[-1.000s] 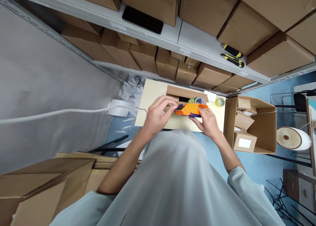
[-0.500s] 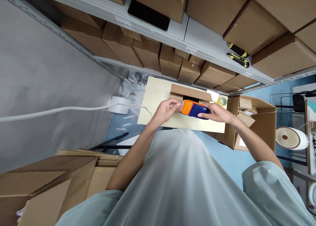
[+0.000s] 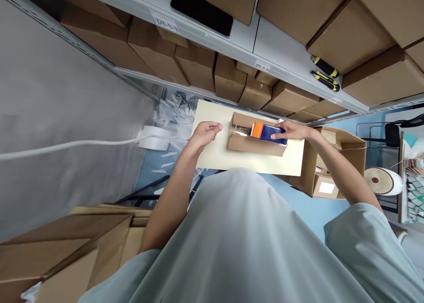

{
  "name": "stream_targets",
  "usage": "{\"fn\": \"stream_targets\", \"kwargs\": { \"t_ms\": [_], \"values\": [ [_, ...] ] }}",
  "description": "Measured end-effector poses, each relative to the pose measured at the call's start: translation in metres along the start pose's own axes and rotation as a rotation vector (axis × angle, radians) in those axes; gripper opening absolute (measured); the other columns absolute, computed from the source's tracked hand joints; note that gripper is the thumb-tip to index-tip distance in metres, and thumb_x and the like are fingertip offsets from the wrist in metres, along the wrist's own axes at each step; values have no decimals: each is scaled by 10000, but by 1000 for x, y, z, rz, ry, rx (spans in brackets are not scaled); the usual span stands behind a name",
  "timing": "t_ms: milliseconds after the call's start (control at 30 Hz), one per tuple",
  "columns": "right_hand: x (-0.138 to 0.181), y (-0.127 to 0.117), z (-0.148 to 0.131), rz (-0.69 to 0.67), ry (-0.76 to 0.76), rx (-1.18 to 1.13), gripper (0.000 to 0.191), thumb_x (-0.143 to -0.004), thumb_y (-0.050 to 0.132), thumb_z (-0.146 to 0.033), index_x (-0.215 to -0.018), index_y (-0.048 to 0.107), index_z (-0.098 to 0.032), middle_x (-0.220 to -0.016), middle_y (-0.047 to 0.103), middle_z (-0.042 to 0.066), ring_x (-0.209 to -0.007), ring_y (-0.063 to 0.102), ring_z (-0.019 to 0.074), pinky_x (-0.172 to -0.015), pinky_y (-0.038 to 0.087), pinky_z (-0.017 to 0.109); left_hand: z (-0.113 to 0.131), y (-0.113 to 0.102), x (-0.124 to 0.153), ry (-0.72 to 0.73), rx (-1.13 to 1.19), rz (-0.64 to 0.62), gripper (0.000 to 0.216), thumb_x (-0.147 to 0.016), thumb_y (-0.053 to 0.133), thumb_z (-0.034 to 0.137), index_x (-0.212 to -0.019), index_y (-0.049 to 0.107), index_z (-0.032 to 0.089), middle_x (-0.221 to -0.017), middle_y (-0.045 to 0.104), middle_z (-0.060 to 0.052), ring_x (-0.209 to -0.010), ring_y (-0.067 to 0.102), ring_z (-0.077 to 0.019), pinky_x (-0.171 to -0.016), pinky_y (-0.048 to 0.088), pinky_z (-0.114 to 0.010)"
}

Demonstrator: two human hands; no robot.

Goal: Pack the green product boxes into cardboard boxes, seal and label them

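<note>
A small cardboard box (image 3: 256,147) lies on the pale yellow board. Over its top, my right hand (image 3: 290,130) grips an orange and blue tape dispenser (image 3: 265,132), with the orange toothed end facing left. From that end a strip of clear tape (image 3: 238,130) runs leftward above the box. To the left of the box my left hand (image 3: 208,133) is closed in a pinch, apparently on the tape's free end. The strip is hard to see right at the fingertips.
The yellow board (image 3: 212,157) lies under the box. To the right stands a large open carton (image 3: 351,161) with smaller boxes inside. A shelf (image 3: 274,42) overhead carries a black phone (image 3: 202,10) and two utility knives (image 3: 326,73). A white cable (image 3: 82,145) crosses the left side.
My left hand has moved left, away from the dispenser, and a clear strip now spans between them. The dispenser has shifted slightly right and up, over the box, whose top now looks closed.
</note>
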State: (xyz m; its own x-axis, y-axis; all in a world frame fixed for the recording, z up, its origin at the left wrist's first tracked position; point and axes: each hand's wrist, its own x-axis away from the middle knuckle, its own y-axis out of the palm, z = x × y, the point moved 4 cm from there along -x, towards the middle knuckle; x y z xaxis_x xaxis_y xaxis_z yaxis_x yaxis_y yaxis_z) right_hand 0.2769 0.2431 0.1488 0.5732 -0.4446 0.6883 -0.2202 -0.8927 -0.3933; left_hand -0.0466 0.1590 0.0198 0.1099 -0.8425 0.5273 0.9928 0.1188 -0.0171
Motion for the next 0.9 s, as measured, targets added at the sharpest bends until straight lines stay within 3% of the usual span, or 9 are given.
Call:
{"fn": "stream_targets", "kwargs": {
  "t_ms": [267, 500, 600, 733, 900],
  "values": [
    [-38, 5, 21, -92, 77, -32, 746, -701, 853, -895, -879, 719, -183, -778, 688, 21, -697, 574, 168, -661, 428, 302, -29, -5, -20, -102, 12, -4, 220, -739, 859, 335, -829, 804, 142, -722, 718, -31, -546, 459, -94, -525, 402, -236],
    [-61, 12, 32, -102, 98, -57, 779, -657, 860, -898, -898, 744, -166, -792, 712, 26, -721, 598, 176, -695, 467, 301, -58, -6, -42, -132, -1, -4, 267, -722, 906, 373, -819, 814, 143, -657, 656, -13, -527, 454, -101, -542, 405, -262],
    [-66, 15, 33, -82, 103, -72, 770, -657, 859, -902, -862, 721, -172, -774, 695, 19, -711, 583, 167, -687, 464, 295, -72, -4, -50, -165, 9, 18, 250, -709, 902, 357, -812, 815, 146, -697, 699, -32, -546, 475, -108, -557, 422, -267],
    [-68, 21, 31, -71, 121, -71, 777, -665, 826, -927, -833, 695, -180, -762, 683, 16, -699, 582, 162, -673, 455, 289, -90, 13, -55, -197, 61, 80, 226, -709, 895, 335, -808, 805, 153, -725, 741, -46, -596, 536, -131, -578, 448, -264],
    [-71, 26, 27, -6, 146, 24, 720, -712, 809, -897, -812, 673, -197, -730, 645, -5, -672, 551, 154, -644, 407, 289, -105, 50, -51, -202, 96, 104, 169, -836, 816, 303, -830, 793, 136, -776, 786, -78, -694, 655, -166, -700, 542, -290]
  ]
}}
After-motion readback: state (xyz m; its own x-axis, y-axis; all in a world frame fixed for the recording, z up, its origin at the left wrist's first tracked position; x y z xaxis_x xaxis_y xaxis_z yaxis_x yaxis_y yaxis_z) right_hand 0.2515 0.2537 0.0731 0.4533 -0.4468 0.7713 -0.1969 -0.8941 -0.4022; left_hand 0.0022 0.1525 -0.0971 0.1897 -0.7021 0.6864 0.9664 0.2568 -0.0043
